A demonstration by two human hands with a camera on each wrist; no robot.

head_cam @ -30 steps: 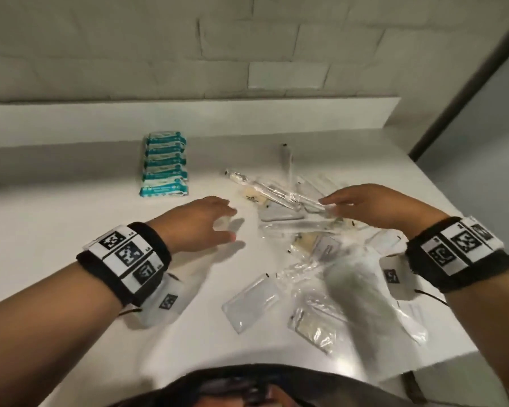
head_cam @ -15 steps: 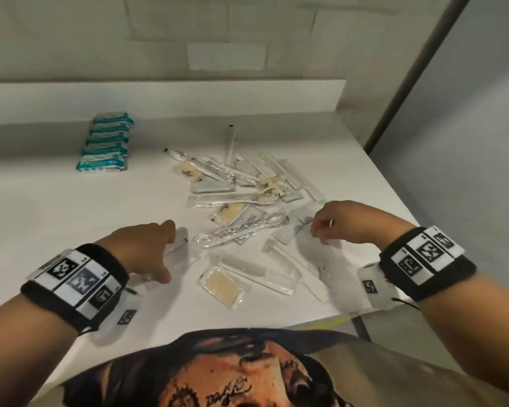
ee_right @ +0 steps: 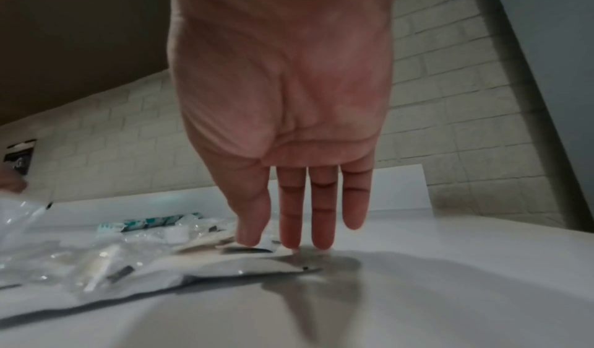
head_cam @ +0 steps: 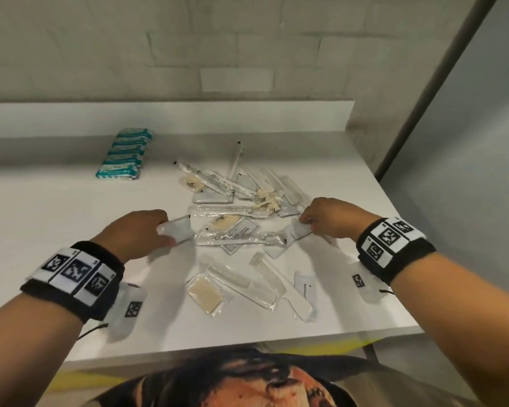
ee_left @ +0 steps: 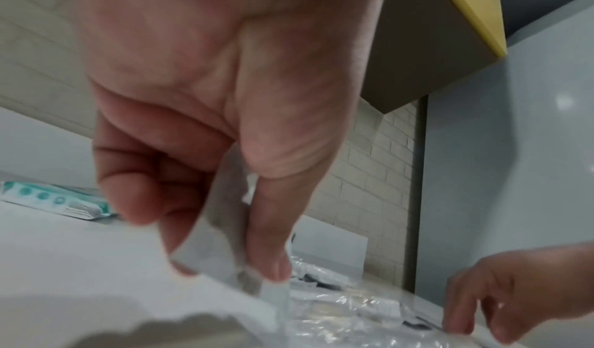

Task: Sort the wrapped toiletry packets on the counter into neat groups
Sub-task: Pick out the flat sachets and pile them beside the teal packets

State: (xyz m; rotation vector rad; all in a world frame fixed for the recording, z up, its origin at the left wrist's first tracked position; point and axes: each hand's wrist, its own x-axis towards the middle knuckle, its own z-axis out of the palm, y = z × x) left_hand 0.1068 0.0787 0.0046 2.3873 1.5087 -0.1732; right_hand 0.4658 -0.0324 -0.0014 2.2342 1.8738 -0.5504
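We see a pale brick wall (head_cam: 247, 54) behind the white tabletop (head_cam: 56, 230), with a grey panel (head_cam: 467, 171) at right.

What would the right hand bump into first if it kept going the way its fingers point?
The right hand already touches a white sachet; straight on, probably the long clear toothbrush packet, though depth is unclear.

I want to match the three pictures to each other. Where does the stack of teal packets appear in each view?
Head: stack of teal packets at the upper left, near the back of the counter.
Left wrist: only one end shows, at the left edge behind the left hand.
Right wrist: a low teal strip, left of the right hand.
Shared landmark: the brick wall behind the counter.
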